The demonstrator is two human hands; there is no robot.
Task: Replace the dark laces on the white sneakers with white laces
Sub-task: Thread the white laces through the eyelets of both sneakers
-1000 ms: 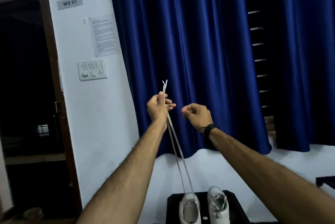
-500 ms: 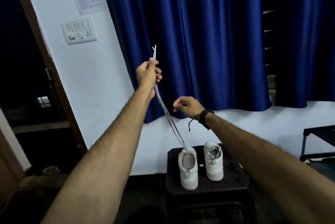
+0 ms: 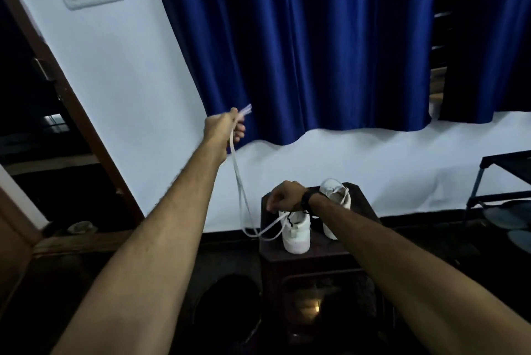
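The left hand [image 3: 222, 127] is held up by the blue curtain [image 3: 316, 44], its fingers [image 3: 239, 134] curling round the white lace [image 3: 240, 185], both blurred tips poking out above the fist. The lace is hanging down in two slack strands, looping low and running into the near sneaker [image 3: 296, 231]. The right hand [image 3: 286, 196] is hovering over that sneaker, fingers curled downward; whether they are holding anything I cannot tell. The second sneaker [image 3: 337, 196] is standing just beside it on the dark surface [image 3: 362, 208].
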